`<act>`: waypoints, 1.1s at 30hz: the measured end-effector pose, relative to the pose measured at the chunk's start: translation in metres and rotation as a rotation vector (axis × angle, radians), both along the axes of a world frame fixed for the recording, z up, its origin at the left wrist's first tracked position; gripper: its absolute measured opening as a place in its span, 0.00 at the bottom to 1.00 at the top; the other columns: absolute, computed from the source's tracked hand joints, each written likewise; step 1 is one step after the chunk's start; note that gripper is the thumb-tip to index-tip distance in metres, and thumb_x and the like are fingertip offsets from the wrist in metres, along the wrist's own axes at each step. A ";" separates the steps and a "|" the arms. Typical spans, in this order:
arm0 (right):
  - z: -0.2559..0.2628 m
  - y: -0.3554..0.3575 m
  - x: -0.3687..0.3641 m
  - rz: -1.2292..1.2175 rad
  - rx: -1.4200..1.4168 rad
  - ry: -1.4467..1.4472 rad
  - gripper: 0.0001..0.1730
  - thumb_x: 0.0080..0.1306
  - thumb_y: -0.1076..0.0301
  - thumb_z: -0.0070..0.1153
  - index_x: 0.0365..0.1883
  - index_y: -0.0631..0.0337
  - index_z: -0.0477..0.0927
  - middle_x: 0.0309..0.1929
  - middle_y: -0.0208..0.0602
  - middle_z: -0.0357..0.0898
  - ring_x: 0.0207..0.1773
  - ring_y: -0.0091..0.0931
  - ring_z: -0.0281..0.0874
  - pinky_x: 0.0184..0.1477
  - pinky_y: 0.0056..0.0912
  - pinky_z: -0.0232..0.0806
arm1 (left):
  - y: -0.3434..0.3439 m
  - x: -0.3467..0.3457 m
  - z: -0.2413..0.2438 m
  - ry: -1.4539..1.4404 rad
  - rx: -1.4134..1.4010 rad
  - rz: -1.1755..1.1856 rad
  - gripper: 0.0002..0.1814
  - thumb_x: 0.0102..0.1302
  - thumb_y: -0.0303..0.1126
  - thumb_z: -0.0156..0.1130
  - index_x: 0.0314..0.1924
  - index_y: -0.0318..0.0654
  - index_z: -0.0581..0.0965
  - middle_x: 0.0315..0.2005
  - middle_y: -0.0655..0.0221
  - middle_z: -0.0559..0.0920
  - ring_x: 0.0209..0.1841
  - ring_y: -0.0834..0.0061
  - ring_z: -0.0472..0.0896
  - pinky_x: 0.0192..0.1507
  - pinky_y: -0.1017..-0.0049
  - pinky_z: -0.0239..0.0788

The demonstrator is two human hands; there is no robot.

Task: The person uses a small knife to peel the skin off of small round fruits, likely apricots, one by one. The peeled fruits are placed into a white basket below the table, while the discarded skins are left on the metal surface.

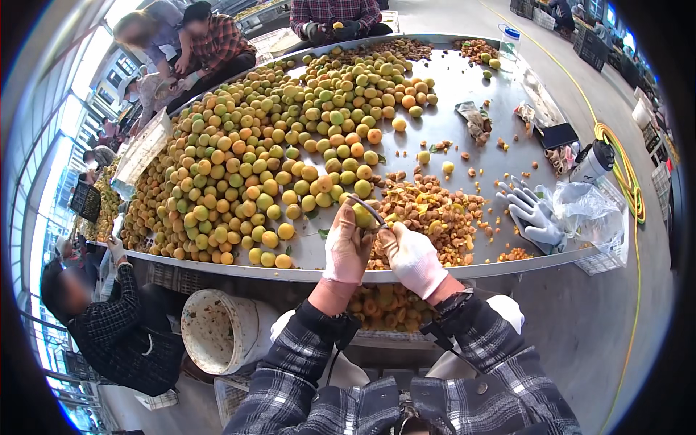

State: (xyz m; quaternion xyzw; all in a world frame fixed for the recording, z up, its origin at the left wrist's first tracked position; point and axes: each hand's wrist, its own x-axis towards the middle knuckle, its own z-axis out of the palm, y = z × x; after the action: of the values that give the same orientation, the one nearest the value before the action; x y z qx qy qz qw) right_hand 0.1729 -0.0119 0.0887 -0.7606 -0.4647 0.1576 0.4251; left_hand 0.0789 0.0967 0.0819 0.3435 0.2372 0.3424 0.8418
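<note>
My left hand (347, 247), in a stained white glove, grips a yellow-green apricot (363, 216) above the near edge of the metal table (304, 239). A thin, curved metal blade (374, 211) runs along the fruit. My right hand (414, 254), also gloved, pinches the blade's near end; its handle is hidden in the fingers. Just beyond and right of my hands lies a heap of apricot pits and fruit scraps (435, 217). Below the table edge, between my forearms, halved apricots (389, 307) fill a crate (391, 341).
Whole apricots (239, 157) cover the table's left side. At right lie grey gloves (530, 215), a plastic bag (587, 209), a tumbler (594, 160) and a phone (559, 135). A white bucket (250, 326) stands left of my knees. Co-workers sit at left and across the table.
</note>
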 end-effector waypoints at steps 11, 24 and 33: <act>0.002 -0.004 0.004 0.055 -0.050 -0.063 0.20 0.76 0.50 0.46 0.41 0.61 0.73 0.24 0.51 0.80 0.31 0.49 0.81 0.34 0.52 0.72 | 0.012 -0.006 0.011 0.075 0.440 -0.103 0.42 0.72 0.53 0.58 0.72 0.31 0.56 0.54 0.57 0.79 0.53 0.71 0.78 0.59 0.73 0.68; -0.004 0.001 0.009 0.006 -0.124 -0.157 0.20 0.76 0.50 0.46 0.40 0.60 0.72 0.22 0.50 0.80 0.30 0.49 0.81 0.33 0.53 0.72 | 0.016 -0.008 0.010 0.251 0.559 -0.139 0.29 0.72 0.45 0.62 0.62 0.28 0.71 0.52 0.66 0.80 0.55 0.76 0.78 0.60 0.75 0.69; -0.010 0.004 0.003 -0.076 0.063 -0.266 0.17 0.74 0.52 0.50 0.39 0.59 0.74 0.21 0.46 0.80 0.27 0.46 0.81 0.30 0.49 0.72 | 0.012 -0.003 0.004 -0.218 -0.202 -0.344 0.40 0.72 0.56 0.56 0.69 0.30 0.59 0.63 0.54 0.73 0.64 0.64 0.74 0.63 0.67 0.67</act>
State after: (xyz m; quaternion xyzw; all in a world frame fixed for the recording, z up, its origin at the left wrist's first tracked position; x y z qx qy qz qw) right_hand 0.1756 -0.0081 0.0791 -0.7782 -0.4924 0.0246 0.3889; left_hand 0.0757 0.1088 0.0863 0.2540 0.1158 0.2032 0.9385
